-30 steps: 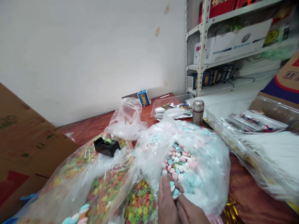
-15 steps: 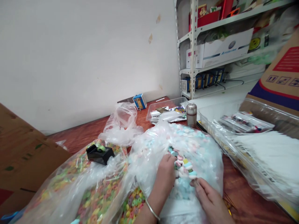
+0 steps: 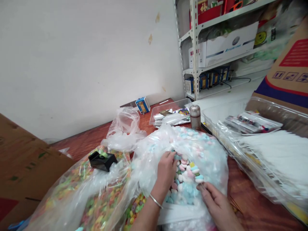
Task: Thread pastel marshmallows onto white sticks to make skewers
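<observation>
A large clear plastic bag (image 3: pixel 202 144) full of pastel blue, pink and white candies (image 3: pixel 185 184) fills the middle of the view. My left hand (image 3: pixel 166 171), with a metal bangle (image 3: pixel 155 201) on its wrist, reaches into the bag's mouth, fingers curled down among the candies. My right hand (image 3: pixel 218 205) rests at the lower right of the opening, its fingertips close together beside a pale candy. To the left lies a second clear bag (image 3: pixel 101 205) of multicoloured ring candies, with a black tape dispenser (image 3: pixel 102 161) sitting on it.
A crumpled plastic bag (image 3: pixel 124 128), a clear tray (image 3: pixel 168 117) of packets and a steel flask (image 3: pixel 195 117) stand on the wooden table (image 3: pixel 250 192). A clear container (image 3: pixel 250 125) lies at right. Cardboard sheets (image 3: pixel 21 170) lean at left, below a white wall and metal shelving (image 3: pixel 194 48).
My hands have separated since the oldest frame and now work apart at the bag's opening. My left hand has moved up and further in, and more candies show between my hands.
</observation>
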The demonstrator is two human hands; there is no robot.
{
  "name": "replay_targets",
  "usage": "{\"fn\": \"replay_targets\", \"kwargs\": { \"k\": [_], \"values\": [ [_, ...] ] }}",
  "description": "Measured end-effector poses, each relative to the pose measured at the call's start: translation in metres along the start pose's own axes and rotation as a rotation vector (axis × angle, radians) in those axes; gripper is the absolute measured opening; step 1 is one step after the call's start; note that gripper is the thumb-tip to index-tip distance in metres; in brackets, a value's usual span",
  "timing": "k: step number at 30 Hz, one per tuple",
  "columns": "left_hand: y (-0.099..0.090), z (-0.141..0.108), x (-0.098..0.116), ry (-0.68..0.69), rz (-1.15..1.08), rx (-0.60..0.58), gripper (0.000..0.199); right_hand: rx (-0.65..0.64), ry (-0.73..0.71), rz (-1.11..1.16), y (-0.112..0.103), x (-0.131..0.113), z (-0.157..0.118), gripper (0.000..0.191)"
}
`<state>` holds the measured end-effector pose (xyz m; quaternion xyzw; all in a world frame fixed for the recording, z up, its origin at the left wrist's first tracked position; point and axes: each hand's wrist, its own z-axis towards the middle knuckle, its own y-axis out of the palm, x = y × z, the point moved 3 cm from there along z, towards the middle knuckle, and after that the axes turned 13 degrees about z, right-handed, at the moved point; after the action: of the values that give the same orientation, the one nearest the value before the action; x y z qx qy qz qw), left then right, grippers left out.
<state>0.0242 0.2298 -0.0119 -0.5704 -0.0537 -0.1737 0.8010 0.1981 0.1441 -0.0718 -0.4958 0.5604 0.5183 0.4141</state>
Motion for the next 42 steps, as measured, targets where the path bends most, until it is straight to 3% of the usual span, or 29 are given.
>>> {"fn": "replay_targets", "kwargs": {
  "k": [4, 9, 16, 23, 26, 29, 31, 37, 42],
  "values": [
    [0.004, 0.004, 0.001, 0.117, 0.032, -0.059, 0.021, 0.023, -0.007, 0.009, 0.0, 0.001, 0.0, 0.038],
    [0.003, -0.003, -0.003, 0.231, 0.037, -0.152, 0.027, -0.019, 0.022, 0.011, -0.002, 0.003, 0.002, 0.037],
    [0.008, -0.003, 0.001, 0.166, -0.002, -0.181, 0.037, -0.017, 0.011, 0.013, 0.003, 0.006, 0.002, 0.039],
    [-0.008, -0.006, 0.006, -0.05, -0.126, -0.07, 0.024, -0.006, -0.02, -0.005, 0.002, -0.002, -0.002, 0.038],
    [-0.019, -0.026, 0.015, -0.274, -0.496, -0.086, 0.021, -0.058, -0.037, 0.032, 0.006, -0.016, 0.002, 0.036],
    [-0.024, -0.053, 0.028, -0.521, -0.997, -0.116, 0.037, -0.114, -0.088, 0.095, 0.016, -0.03, 0.007, 0.035],
    [-0.026, -0.069, 0.035, -0.605, -1.128, -0.094, 0.043, -0.14, -0.115, 0.136, 0.023, -0.035, 0.008, 0.036],
    [-0.027, -0.09, 0.041, -0.626, -1.228, -0.148, 0.038, -0.207, -0.096, 0.203, 0.035, -0.036, -0.001, 0.036],
    [-0.029, -0.093, 0.04, -0.669, -1.224, -0.106, 0.032, -0.287, -0.055, 0.05, 0.034, -0.041, -0.002, 0.031]
  ]
}}
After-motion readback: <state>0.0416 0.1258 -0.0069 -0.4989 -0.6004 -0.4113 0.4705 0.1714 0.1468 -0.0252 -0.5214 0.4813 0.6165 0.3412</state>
